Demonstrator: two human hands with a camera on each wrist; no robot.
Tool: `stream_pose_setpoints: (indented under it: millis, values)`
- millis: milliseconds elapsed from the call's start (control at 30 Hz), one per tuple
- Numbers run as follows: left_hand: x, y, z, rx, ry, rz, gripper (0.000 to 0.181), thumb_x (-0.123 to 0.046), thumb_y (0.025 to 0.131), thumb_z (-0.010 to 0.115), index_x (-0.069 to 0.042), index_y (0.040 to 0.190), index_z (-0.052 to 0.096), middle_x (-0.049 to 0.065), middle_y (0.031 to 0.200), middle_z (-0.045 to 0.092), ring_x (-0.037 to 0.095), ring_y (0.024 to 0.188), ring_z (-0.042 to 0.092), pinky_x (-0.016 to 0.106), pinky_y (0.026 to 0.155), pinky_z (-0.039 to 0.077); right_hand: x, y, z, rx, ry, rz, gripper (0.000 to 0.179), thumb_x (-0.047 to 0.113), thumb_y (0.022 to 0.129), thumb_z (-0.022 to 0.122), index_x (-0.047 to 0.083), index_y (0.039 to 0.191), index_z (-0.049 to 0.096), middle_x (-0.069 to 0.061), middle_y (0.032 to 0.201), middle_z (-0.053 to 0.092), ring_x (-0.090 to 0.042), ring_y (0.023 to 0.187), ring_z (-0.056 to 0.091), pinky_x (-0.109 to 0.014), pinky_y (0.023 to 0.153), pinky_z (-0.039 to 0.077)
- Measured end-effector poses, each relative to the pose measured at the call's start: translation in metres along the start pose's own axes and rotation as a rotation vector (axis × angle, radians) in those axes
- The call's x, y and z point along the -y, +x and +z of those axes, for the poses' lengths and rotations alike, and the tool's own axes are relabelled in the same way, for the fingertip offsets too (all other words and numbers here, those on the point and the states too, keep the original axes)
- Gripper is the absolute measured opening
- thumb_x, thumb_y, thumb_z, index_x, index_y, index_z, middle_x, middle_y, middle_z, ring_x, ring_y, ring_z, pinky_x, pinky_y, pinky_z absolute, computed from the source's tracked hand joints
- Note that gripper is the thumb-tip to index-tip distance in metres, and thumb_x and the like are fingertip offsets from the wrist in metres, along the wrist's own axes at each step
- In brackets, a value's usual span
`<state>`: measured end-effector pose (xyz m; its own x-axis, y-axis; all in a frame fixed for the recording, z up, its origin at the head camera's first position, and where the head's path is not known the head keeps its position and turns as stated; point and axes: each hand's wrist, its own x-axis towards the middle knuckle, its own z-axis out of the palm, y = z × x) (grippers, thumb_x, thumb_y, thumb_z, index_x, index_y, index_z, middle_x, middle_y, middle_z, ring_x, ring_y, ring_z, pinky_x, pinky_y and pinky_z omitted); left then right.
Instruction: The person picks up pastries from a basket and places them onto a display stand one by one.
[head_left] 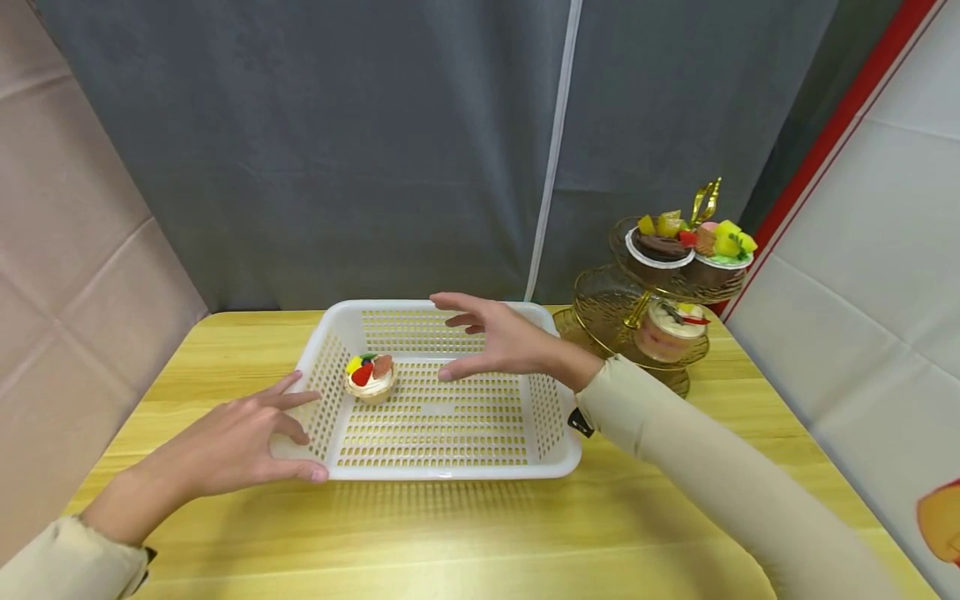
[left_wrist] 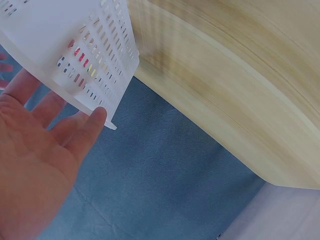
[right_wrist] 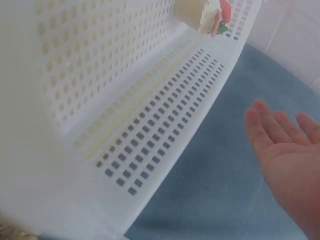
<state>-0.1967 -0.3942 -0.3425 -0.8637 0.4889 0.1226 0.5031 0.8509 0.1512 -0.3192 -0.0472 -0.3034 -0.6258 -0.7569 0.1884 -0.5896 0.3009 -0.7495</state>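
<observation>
A white perforated plastic basket [head_left: 442,473] stands on the wooden table, and a small fruit tart [head_left: 371,380] with cream, strawberry and yellow pieces sits inside it at the left. At the basket's left rim is my left hand [head_left: 238,442], fingers spread and touching the edge; the left wrist view shows the fingertips right along that rim. Over the basket's back right part hovers my right hand [head_left: 504,335], thumb and fingers apart with nothing between them. In the right wrist view the tart shows near the top, well away from that hand.
To the right stands a tiered gold-rimmed glass stand [head_left: 600,321]. Two dark cups topped with fruit, one a chocolate dessert [head_left: 660,247], are on its top tier; a layered dessert cup [head_left: 670,332] is lower. A grey curtain [head_left: 375,150] hangs behind the table [head_left: 480,542].
</observation>
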Motion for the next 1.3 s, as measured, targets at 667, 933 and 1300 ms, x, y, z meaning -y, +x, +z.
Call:
stream_pose_setpoints:
  millis: [667, 933, 1300]
  values:
    - [0.001, 0.001, -0.001, 0.001, -0.005, -0.003, 0.050, -0.076, 0.072, 0.068, -0.027, 0.081, 0.077, 0.009, 0.131, 0.065, 0.044, 0.136, 0.043, 0.053, 0.078, 0.053, -0.014, 0.037, 0.047, 0.055, 0.016, 0.064, 0.091, 0.026, 0.078, 0.087, 0.009, 0.153, 0.038, -0.009, 0.155, 0.041, -0.027, 0.130, 0.054, -0.040, 0.106, 0.042]
    - [0.001, 0.001, 0.002, 0.011, -0.008, -0.004, 0.049, -0.076, 0.073, 0.068, -0.028, 0.081, 0.078, 0.007, 0.132, 0.064, 0.044, 0.136, 0.042, 0.049, 0.076, 0.054, -0.018, 0.048, 0.065, 0.074, -0.015, 0.104, 0.093, 0.034, 0.076, 0.087, 0.014, 0.153, 0.038, -0.001, 0.156, 0.041, -0.027, 0.131, 0.052, -0.037, 0.101, 0.046]
    - [0.001, 0.002, 0.001, 0.008, 0.002, 0.006, 0.051, -0.076, 0.073, 0.068, -0.026, 0.080, 0.078, 0.008, 0.130, 0.065, 0.045, 0.135, 0.043, 0.049, 0.076, 0.054, -0.027, 0.062, 0.080, 0.108, -0.110, 0.153, 0.093, 0.036, 0.077, 0.086, 0.009, 0.153, 0.039, -0.003, 0.155, 0.042, -0.023, 0.129, 0.054, -0.030, 0.102, 0.043]
